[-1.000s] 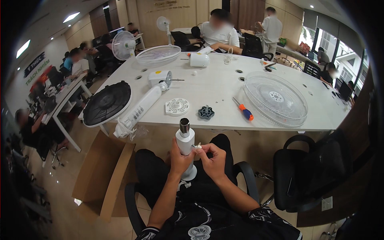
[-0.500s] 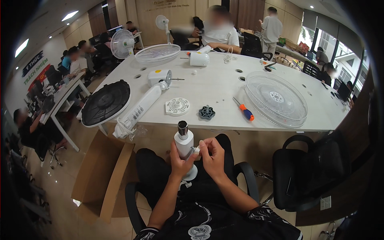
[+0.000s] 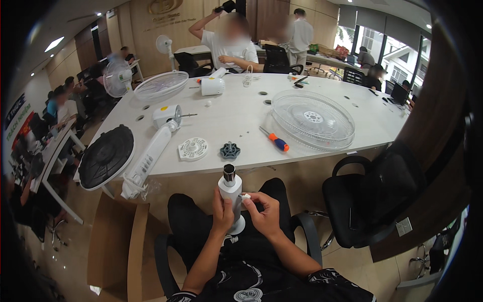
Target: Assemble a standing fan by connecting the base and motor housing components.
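Note:
Upright over my lap stands a white fan stand tube [image 3: 230, 189] with a chrome pipe at its top and a flared lower end. My left hand [image 3: 223, 214] is wrapped round its body. Between thumb and fingers, my right hand [image 3: 264, 215] pinches a small white knob [image 3: 246, 197] at the tube's right side. The knob's far end is partly hidden. Beyond them, near the table's front edge, lie a dark grey star-shaped nut [image 3: 230, 150] and a white slotted disc [image 3: 193, 149].
On the white table [image 3: 221, 118] lie a fan motor with its neck [image 3: 151, 156], a black round base [image 3: 108, 156], an orange-and-blue screwdriver [image 3: 278, 142] and clear fan grilles [image 3: 312, 131]. A cardboard box [image 3: 113, 246] stands left; a black chair [image 3: 372, 196] right. Someone sits opposite [image 3: 234, 48].
My view has turned right, so the table's things sit further left. The person opposite has raised an arm with a dark object. Both my hands keep their hold on tube and knob.

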`<act>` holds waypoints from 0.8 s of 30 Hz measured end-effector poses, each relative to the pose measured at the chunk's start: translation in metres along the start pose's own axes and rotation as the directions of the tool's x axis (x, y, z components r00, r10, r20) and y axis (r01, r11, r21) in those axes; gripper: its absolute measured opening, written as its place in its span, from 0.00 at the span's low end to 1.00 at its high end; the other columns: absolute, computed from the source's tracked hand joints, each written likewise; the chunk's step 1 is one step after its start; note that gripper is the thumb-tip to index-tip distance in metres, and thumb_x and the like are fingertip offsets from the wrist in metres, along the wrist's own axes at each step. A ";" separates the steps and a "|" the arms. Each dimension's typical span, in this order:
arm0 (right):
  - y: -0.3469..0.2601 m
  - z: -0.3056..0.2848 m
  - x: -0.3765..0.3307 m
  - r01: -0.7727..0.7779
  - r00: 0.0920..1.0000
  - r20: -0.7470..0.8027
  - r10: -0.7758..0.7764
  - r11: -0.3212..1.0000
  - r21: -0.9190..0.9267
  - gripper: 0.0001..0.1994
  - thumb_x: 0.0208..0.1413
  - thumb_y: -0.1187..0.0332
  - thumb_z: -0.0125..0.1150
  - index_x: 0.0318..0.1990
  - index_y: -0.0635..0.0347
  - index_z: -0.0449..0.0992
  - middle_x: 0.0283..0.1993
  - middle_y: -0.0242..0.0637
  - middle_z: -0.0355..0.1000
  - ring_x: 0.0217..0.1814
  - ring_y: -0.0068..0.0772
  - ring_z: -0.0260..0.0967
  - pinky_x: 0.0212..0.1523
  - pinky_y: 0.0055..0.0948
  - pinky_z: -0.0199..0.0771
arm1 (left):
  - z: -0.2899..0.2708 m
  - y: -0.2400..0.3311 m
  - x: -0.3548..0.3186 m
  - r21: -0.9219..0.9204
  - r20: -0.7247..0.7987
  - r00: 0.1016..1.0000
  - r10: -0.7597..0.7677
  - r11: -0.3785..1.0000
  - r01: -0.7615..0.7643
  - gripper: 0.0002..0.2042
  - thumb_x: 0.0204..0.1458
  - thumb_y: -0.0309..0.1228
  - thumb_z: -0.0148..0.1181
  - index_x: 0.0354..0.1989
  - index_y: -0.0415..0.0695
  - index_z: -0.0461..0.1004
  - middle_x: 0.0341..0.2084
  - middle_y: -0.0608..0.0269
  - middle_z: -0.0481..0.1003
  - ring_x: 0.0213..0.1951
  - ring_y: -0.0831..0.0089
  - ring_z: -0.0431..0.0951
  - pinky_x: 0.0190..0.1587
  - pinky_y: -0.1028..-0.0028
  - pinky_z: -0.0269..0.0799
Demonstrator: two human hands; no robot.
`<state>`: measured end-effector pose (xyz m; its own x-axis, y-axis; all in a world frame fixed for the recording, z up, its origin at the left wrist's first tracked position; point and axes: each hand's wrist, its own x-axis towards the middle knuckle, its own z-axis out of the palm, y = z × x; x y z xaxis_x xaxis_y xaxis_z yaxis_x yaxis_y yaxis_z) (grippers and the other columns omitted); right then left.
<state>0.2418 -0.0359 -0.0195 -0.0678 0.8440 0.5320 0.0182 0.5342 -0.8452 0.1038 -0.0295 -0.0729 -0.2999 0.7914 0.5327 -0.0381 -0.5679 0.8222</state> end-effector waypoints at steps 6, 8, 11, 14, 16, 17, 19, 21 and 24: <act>-0.006 -0.004 -0.006 -0.110 0.984 -0.139 0.112 0.994 0.024 0.07 0.61 0.73 0.61 0.39 0.68 0.80 0.31 0.31 0.77 0.34 0.16 0.72 0.37 0.18 0.71 | 0.006 0.003 0.005 -0.172 0.061 0.997 0.039 0.985 -0.028 0.28 0.56 0.36 0.65 0.61 0.36 0.62 0.47 0.60 0.72 0.47 0.74 0.74 0.50 0.71 0.71; 0.001 -0.005 -0.008 -0.013 0.983 -0.183 0.020 0.999 0.041 0.08 0.60 0.74 0.62 0.44 0.69 0.79 0.34 0.32 0.77 0.36 0.17 0.72 0.39 0.19 0.72 | -0.002 -0.004 0.008 -0.132 0.102 0.993 0.054 0.990 -0.040 0.28 0.52 0.34 0.68 0.58 0.37 0.64 0.45 0.62 0.72 0.45 0.76 0.74 0.49 0.73 0.70; 0.006 -0.013 -0.008 -0.044 0.993 -0.112 0.049 0.998 0.051 0.12 0.58 0.76 0.64 0.49 0.69 0.78 0.36 0.33 0.77 0.38 0.19 0.73 0.42 0.20 0.74 | 0.000 0.006 0.012 -0.133 0.148 0.988 0.037 0.991 -0.018 0.26 0.48 0.32 0.70 0.54 0.39 0.66 0.42 0.65 0.72 0.43 0.78 0.74 0.47 0.75 0.70; -0.011 -0.022 -0.002 0.032 0.999 0.020 -0.033 0.999 0.026 0.12 0.57 0.75 0.66 0.48 0.69 0.79 0.37 0.34 0.77 0.38 0.19 0.74 0.43 0.21 0.75 | 0.002 0.016 0.021 -0.188 0.181 0.983 0.010 0.982 0.024 0.24 0.48 0.31 0.70 0.51 0.40 0.66 0.40 0.65 0.72 0.42 0.79 0.74 0.47 0.76 0.69; -0.013 -0.021 -0.002 -0.006 0.999 -0.035 0.009 0.996 0.088 0.12 0.56 0.75 0.67 0.47 0.69 0.80 0.34 0.33 0.77 0.37 0.18 0.74 0.41 0.20 0.74 | 0.007 0.022 0.027 -0.180 0.255 0.967 0.027 0.983 0.020 0.23 0.48 0.29 0.69 0.51 0.40 0.66 0.41 0.61 0.73 0.42 0.76 0.75 0.48 0.73 0.71; -0.008 -0.022 -0.001 -0.055 0.998 0.009 0.054 0.993 0.108 0.11 0.56 0.74 0.67 0.46 0.68 0.80 0.33 0.32 0.77 0.34 0.17 0.73 0.38 0.20 0.74 | 0.008 0.027 0.029 -0.224 0.266 0.964 0.022 0.974 0.040 0.25 0.48 0.28 0.68 0.53 0.39 0.64 0.41 0.58 0.74 0.42 0.73 0.76 0.49 0.72 0.72; 0.003 -0.018 0.002 -0.137 0.988 0.079 0.130 0.986 0.094 0.10 0.58 0.69 0.66 0.42 0.67 0.80 0.29 0.31 0.77 0.29 0.15 0.71 0.32 0.20 0.72 | 0.001 0.034 0.031 -0.259 0.271 0.962 0.025 0.965 0.048 0.29 0.49 0.26 0.67 0.58 0.38 0.59 0.42 0.54 0.75 0.42 0.70 0.77 0.50 0.69 0.73; 0.004 -0.008 0.008 -0.260 0.955 0.155 0.252 0.965 0.029 0.11 0.62 0.66 0.63 0.38 0.67 0.80 0.27 0.30 0.76 0.27 0.13 0.69 0.29 0.19 0.70 | -0.012 0.036 0.027 -0.239 0.239 0.969 0.054 0.971 0.005 0.32 0.49 0.25 0.66 0.61 0.37 0.55 0.42 0.52 0.75 0.42 0.69 0.78 0.51 0.68 0.73; -0.006 -0.001 0.014 -0.211 0.977 0.047 0.208 0.975 0.073 0.13 0.62 0.62 0.62 0.38 0.66 0.80 0.26 0.35 0.77 0.28 0.15 0.71 0.29 0.19 0.69 | -0.007 0.036 0.020 -0.058 0.139 0.985 0.106 0.993 -0.099 0.35 0.50 0.25 0.66 0.64 0.38 0.53 0.41 0.53 0.75 0.42 0.69 0.77 0.50 0.69 0.73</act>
<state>0.2414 -0.0278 -0.0071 -0.1098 0.9333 0.3418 -0.0407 0.3394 -0.9398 0.0897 -0.0360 -0.0338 -0.1664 0.7504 0.6397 -0.0632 -0.6555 0.7525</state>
